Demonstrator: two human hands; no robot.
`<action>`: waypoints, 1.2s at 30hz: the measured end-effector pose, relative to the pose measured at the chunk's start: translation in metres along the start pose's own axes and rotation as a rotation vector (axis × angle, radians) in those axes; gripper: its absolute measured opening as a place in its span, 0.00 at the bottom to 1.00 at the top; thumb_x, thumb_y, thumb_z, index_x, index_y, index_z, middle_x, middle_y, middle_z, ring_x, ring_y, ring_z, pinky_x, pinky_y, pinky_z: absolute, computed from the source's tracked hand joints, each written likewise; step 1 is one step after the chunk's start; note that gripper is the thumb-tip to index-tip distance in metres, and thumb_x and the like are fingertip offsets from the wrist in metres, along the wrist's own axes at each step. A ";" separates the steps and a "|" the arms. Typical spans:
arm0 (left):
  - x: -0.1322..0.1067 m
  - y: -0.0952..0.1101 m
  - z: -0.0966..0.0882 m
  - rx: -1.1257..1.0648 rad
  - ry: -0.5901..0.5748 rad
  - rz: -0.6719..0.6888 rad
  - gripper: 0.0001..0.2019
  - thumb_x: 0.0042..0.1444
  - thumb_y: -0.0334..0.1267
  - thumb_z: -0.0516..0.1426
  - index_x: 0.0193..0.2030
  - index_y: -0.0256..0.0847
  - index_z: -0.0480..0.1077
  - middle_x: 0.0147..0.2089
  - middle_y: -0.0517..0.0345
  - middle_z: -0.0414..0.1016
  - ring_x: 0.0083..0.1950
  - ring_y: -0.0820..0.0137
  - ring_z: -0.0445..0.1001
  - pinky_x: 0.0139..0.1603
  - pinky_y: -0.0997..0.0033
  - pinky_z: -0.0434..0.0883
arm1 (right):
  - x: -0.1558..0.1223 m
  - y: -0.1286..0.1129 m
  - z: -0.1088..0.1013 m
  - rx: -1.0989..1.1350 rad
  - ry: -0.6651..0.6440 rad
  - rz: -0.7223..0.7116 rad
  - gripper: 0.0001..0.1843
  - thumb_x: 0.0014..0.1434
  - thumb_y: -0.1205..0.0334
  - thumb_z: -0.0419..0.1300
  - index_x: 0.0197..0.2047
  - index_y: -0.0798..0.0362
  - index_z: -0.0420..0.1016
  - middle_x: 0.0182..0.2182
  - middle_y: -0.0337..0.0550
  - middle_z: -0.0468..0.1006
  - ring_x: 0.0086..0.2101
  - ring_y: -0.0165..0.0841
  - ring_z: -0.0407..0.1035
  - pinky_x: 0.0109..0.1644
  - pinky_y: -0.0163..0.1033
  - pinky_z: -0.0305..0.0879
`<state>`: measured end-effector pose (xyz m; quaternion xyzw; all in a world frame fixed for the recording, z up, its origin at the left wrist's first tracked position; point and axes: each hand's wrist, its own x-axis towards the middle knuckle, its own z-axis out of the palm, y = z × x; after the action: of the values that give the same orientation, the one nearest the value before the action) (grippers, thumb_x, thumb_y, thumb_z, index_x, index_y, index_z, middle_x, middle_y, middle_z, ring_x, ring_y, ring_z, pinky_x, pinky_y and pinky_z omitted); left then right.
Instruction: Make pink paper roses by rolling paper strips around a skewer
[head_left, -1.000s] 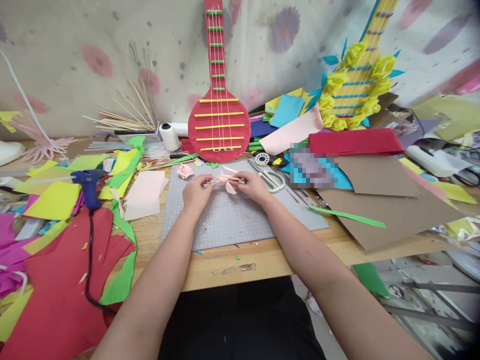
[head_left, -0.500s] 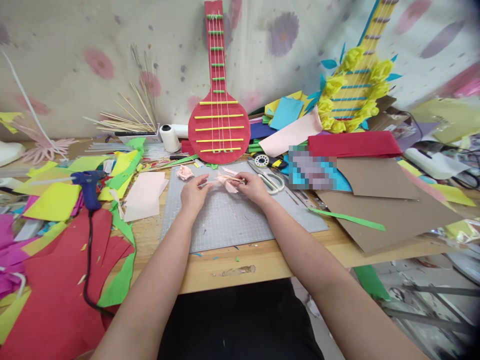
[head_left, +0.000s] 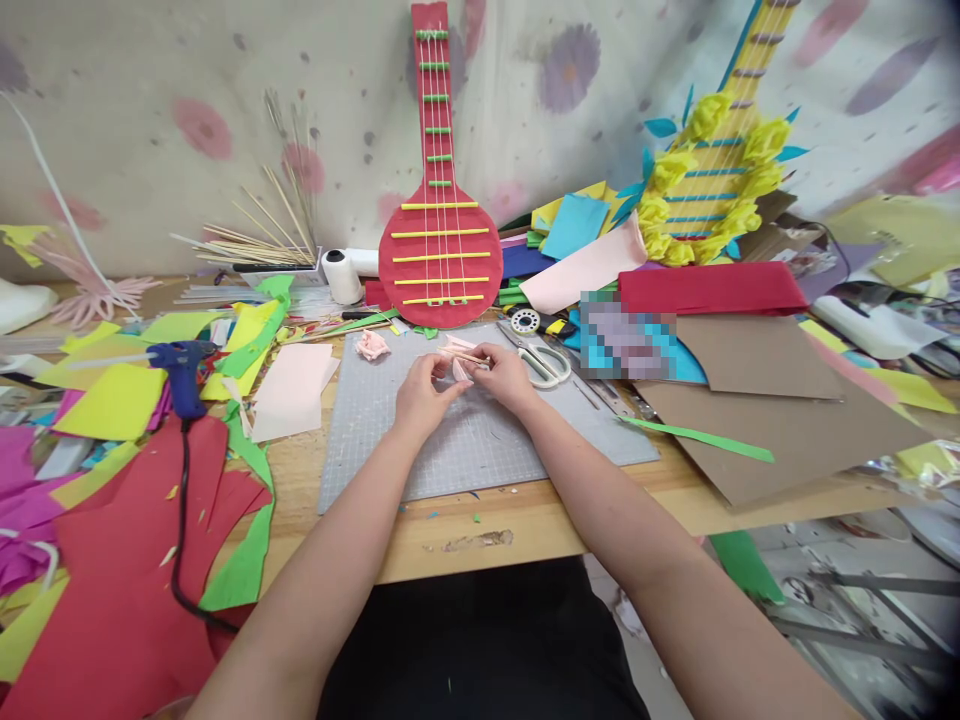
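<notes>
Above the grey cutting mat (head_left: 390,440), both hands meet around a small piece of pale pink paper (head_left: 460,371). My left hand (head_left: 426,395) is closed, thumb and fingers pinching the paper from the left. My right hand (head_left: 504,376) is closed on a thin wooden stick (head_left: 471,357) that lies against the paper; its fingertips partly hide the join. A finished-looking pink paper rose (head_left: 372,345) rests on the mat beyond my left hand. White-handled scissors (head_left: 549,366) lie just right of my right hand.
A red paper lute (head_left: 440,265) leans at the back, with a yellow flowered one (head_left: 705,190) to its right. On the left are a blue glue gun (head_left: 182,375), pink sheets (head_left: 291,392) and red paper (head_left: 127,540). Brown cardboard (head_left: 780,430) lies on the right.
My left hand has moved right and its fingers have closed on the pink paper. My right hand stays in nearly the same place with the stick.
</notes>
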<state>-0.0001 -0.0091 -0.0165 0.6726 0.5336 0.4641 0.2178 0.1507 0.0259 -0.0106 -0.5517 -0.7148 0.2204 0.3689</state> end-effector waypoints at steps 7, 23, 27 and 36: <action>0.005 -0.009 -0.004 -0.138 -0.062 -0.053 0.17 0.41 0.42 0.64 0.38 0.42 0.66 0.41 0.57 0.70 0.38 0.72 0.70 0.42 0.68 0.69 | 0.003 0.006 0.002 0.124 -0.031 -0.020 0.14 0.51 0.49 0.57 0.32 0.52 0.74 0.31 0.39 0.76 0.32 0.31 0.66 0.34 0.35 0.57; 0.010 -0.014 -0.006 -0.274 -0.041 -0.136 0.12 0.42 0.42 0.62 0.34 0.41 0.70 0.38 0.57 0.72 0.34 0.74 0.69 0.36 0.72 0.69 | 0.006 0.004 -0.002 0.382 -0.094 0.043 0.12 0.47 0.52 0.58 0.27 0.54 0.70 0.26 0.38 0.73 0.29 0.29 0.64 0.35 0.35 0.58; 0.011 -0.015 -0.006 -0.285 -0.042 -0.159 0.12 0.43 0.43 0.61 0.34 0.41 0.70 0.38 0.56 0.72 0.34 0.74 0.69 0.35 0.72 0.68 | 0.006 0.001 -0.004 0.365 -0.093 0.044 0.11 0.46 0.53 0.58 0.26 0.53 0.70 0.24 0.37 0.71 0.28 0.29 0.62 0.34 0.35 0.57; 0.014 -0.017 -0.005 -0.349 -0.084 -0.194 0.13 0.43 0.45 0.60 0.34 0.40 0.70 0.33 0.58 0.73 0.32 0.74 0.69 0.35 0.73 0.66 | 0.005 -0.002 -0.006 0.399 -0.111 0.051 0.11 0.46 0.53 0.58 0.26 0.54 0.69 0.24 0.36 0.71 0.28 0.28 0.62 0.35 0.35 0.58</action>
<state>-0.0133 0.0086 -0.0221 0.5889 0.4979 0.4979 0.3967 0.1533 0.0295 -0.0042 -0.4725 -0.6619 0.3971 0.4253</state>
